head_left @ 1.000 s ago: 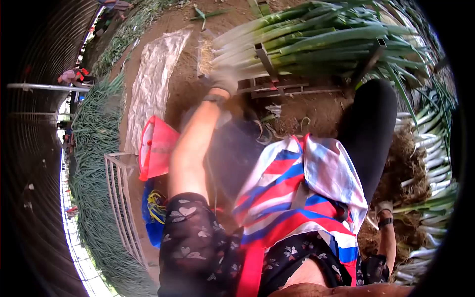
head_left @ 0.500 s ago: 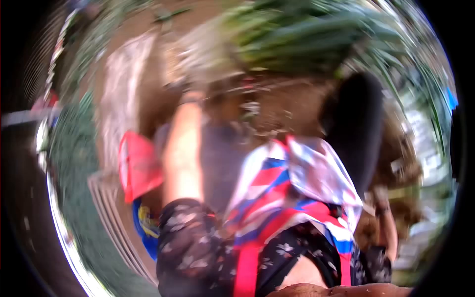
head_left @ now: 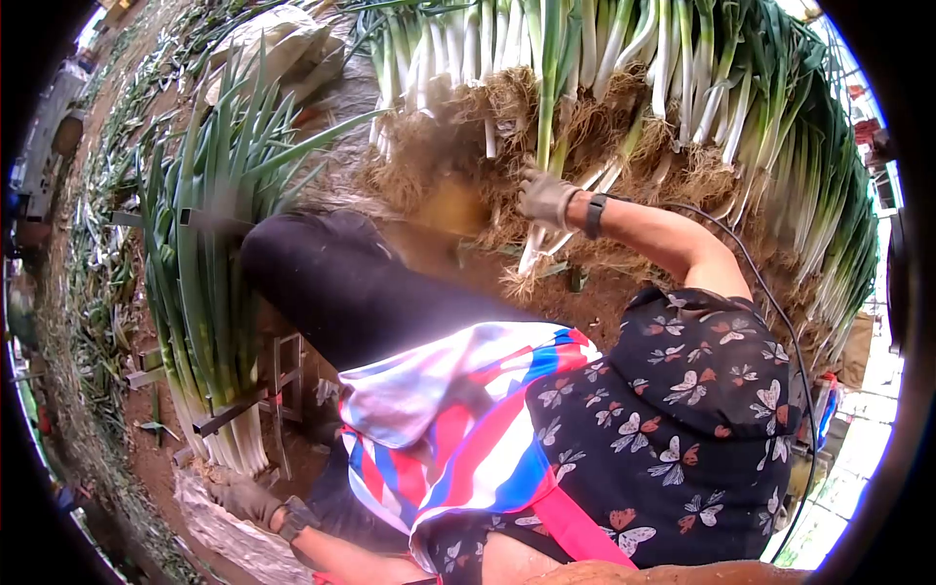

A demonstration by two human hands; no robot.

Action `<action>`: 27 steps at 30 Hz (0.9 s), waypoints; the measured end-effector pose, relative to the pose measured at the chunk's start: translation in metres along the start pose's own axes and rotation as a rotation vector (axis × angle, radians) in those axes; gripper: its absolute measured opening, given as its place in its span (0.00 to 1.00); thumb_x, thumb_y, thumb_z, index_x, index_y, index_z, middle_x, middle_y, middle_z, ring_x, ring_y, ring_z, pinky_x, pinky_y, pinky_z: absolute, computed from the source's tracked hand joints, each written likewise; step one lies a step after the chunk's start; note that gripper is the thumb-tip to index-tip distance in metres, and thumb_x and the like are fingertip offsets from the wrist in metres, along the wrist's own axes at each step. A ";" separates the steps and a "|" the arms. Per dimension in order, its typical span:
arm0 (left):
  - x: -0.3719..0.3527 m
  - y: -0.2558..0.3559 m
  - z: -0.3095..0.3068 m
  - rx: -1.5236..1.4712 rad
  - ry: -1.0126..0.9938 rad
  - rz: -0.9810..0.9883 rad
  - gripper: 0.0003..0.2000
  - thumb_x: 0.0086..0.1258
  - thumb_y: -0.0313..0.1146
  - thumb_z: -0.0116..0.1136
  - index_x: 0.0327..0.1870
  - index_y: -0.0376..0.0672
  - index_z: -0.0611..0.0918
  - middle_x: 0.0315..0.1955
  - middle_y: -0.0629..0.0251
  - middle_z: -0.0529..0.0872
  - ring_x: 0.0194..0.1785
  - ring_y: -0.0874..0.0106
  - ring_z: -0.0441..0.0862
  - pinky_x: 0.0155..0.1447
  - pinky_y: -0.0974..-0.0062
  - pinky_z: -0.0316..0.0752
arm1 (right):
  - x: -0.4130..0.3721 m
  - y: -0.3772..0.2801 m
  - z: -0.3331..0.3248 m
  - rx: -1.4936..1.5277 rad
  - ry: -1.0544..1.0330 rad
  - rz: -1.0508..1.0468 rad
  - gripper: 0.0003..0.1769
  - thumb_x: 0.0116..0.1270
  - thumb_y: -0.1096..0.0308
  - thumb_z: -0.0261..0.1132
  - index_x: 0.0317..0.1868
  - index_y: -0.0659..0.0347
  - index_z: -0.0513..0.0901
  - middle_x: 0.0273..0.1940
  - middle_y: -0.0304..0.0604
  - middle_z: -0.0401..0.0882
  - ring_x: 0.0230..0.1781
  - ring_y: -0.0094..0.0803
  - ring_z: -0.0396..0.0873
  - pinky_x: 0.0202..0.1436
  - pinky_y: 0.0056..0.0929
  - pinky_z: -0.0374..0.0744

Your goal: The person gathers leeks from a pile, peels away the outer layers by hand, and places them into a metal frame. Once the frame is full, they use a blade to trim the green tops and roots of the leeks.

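Observation:
My right hand, in a light glove with a watch on the wrist, is closed around a leek whose roots hang below the fist. It reaches to the front of a long row of leeks with roots facing me. At lower left, my left hand, in a dark, dirty glove, is at the white ends of a leek bundle. Its fingers are mostly hidden in shade. That bundle lies in a metal frame, green leaves pointing away from the hand.
My bent knee is between the bundle and the row. A pale sack lies at upper left, another pale sheet below my left hand. Leaf scraps litter the soil at left. A black cable runs along my right arm.
The view has swung round and sharpened from a blur. My right hand, earlier low at the right side, is now up at the leek row with a leek. My left hand is now by the bundle.

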State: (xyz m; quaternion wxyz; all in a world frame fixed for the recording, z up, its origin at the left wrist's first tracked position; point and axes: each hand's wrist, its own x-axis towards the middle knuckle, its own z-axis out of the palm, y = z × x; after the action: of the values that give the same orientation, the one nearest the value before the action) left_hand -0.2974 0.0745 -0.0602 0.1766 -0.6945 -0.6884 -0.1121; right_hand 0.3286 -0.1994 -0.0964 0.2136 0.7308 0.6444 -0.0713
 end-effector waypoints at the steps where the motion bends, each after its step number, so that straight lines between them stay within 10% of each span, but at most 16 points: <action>1: -0.001 0.006 -0.002 -0.143 0.063 0.033 0.20 0.74 0.39 0.56 0.58 0.32 0.79 0.54 0.47 0.83 0.56 0.54 0.81 0.60 0.65 0.76 | -0.003 0.004 0.012 -0.029 0.078 -0.030 0.01 0.60 0.70 0.67 0.34 0.54 0.83 0.27 0.39 0.76 0.34 0.28 0.76 0.61 0.33 0.78; 4: -0.011 0.081 -0.041 -0.655 0.174 0.120 0.13 0.75 0.30 0.56 0.55 0.33 0.81 0.54 0.54 0.83 0.54 0.62 0.82 0.59 0.70 0.77 | -0.002 0.017 0.044 -0.107 0.115 -0.102 0.04 0.59 0.71 0.66 0.30 0.52 0.79 0.27 0.38 0.77 0.35 0.30 0.77 0.67 0.36 0.75; 11: -0.042 0.318 -0.136 -1.208 -0.379 0.776 0.14 0.66 0.19 0.63 0.53 0.34 0.82 0.51 0.57 0.83 0.52 0.66 0.83 0.58 0.71 0.79 | -0.039 0.018 -0.007 0.064 0.549 -0.049 0.11 0.52 0.73 0.67 0.36 0.52 0.77 0.35 0.39 0.82 0.48 0.38 0.83 0.75 0.43 0.68; 15: -0.074 0.428 -0.141 -0.869 -0.681 1.613 0.20 0.65 0.30 0.63 0.58 0.35 0.79 0.57 0.51 0.80 0.60 0.62 0.79 0.63 0.67 0.74 | -0.035 0.022 -0.017 0.196 0.663 -0.037 0.16 0.49 0.68 0.69 0.40 0.52 0.78 0.40 0.39 0.82 0.51 0.39 0.81 0.74 0.46 0.68; 17: -0.100 0.465 -0.119 -1.201 -1.174 1.498 0.21 0.65 0.31 0.63 0.58 0.36 0.78 0.56 0.55 0.80 0.57 0.65 0.79 0.61 0.68 0.73 | -0.033 0.020 -0.017 0.207 0.719 -0.015 0.16 0.49 0.66 0.68 0.41 0.53 0.78 0.40 0.39 0.81 0.52 0.40 0.80 0.74 0.48 0.67; 18: -0.112 0.478 -0.116 -1.451 -1.622 1.134 0.19 0.67 0.32 0.63 0.57 0.38 0.78 0.53 0.59 0.80 0.53 0.69 0.79 0.57 0.70 0.74 | -0.032 0.019 -0.018 0.238 0.734 0.005 0.16 0.50 0.63 0.67 0.41 0.54 0.78 0.41 0.40 0.81 0.53 0.42 0.80 0.74 0.49 0.67; 21: -0.124 0.477 -0.143 -1.828 -1.560 1.040 0.18 0.70 0.34 0.61 0.57 0.37 0.76 0.48 0.66 0.81 0.50 0.77 0.79 0.53 0.76 0.73 | -0.032 0.007 -0.032 0.435 0.775 0.033 0.20 0.48 0.56 0.66 0.42 0.54 0.79 0.43 0.43 0.81 0.54 0.44 0.79 0.73 0.50 0.68; 24: -0.099 0.450 -0.155 -1.374 -1.385 1.213 0.16 0.69 0.34 0.61 0.54 0.38 0.78 0.48 0.60 0.82 0.50 0.72 0.81 0.51 0.73 0.75 | -0.025 -0.019 -0.048 0.413 0.901 0.057 0.18 0.48 0.56 0.64 0.39 0.55 0.78 0.41 0.43 0.80 0.51 0.42 0.79 0.72 0.50 0.69; 27: -0.063 0.398 -0.170 -1.130 -0.642 1.748 0.18 0.57 0.24 0.64 0.51 0.46 0.83 0.49 0.50 0.79 0.48 0.52 0.80 0.49 0.60 0.77 | -0.026 -0.061 -0.084 0.448 0.864 -0.078 0.12 0.49 0.60 0.62 0.33 0.56 0.78 0.35 0.39 0.78 0.43 0.37 0.78 0.66 0.46 0.71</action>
State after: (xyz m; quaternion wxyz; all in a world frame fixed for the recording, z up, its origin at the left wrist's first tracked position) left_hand 0.1123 -0.0475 0.0338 -0.3378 -0.9218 0.1802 -0.0615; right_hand 0.2511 -0.1841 -0.0244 -0.2390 0.6969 0.6696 0.0936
